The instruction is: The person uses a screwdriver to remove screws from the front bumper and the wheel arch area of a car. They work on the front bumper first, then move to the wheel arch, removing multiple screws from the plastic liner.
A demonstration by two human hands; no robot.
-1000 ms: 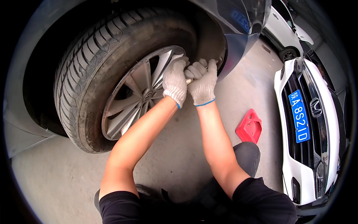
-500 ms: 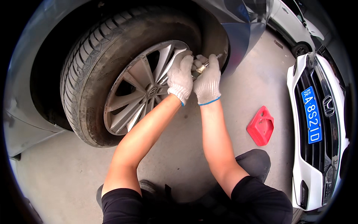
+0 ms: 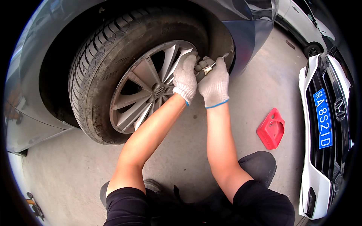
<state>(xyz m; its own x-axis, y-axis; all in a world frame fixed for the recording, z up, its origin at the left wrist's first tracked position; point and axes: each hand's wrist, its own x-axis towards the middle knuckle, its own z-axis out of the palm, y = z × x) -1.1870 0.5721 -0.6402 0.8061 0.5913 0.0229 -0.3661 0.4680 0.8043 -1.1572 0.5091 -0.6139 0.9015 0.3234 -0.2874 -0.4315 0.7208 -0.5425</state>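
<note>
My left hand (image 3: 184, 75), in a white knitted glove, is closed near the outer rim of a car wheel (image 3: 145, 71) with silver spokes. Just to its right, my right hand (image 3: 215, 84) wears a matching glove with a blue cuff edge and curls round a slim tool (image 3: 206, 70) with a metal collar and thin shaft. The shaft slants up and right past my right fingers, towards the wheel arch liner (image 3: 221, 43). Between the gloves the tool's darker lower part shows, and my left fingers seem to hold it. Its exact kind is unclear.
A black tyre (image 3: 88, 86) fills the grey car's wheel arch at left. On the concrete floor lies a red plastic tray-like piece (image 3: 270, 130). A white front bumper (image 3: 313, 165) with a blue plate stands at right. Beyond it is a white car (image 3: 296, 17).
The whole view has shifted a little, so wheel, red piece and bumper sit further right. More of the tool's collar and shaft shows between my hands, which stay closed together.
</note>
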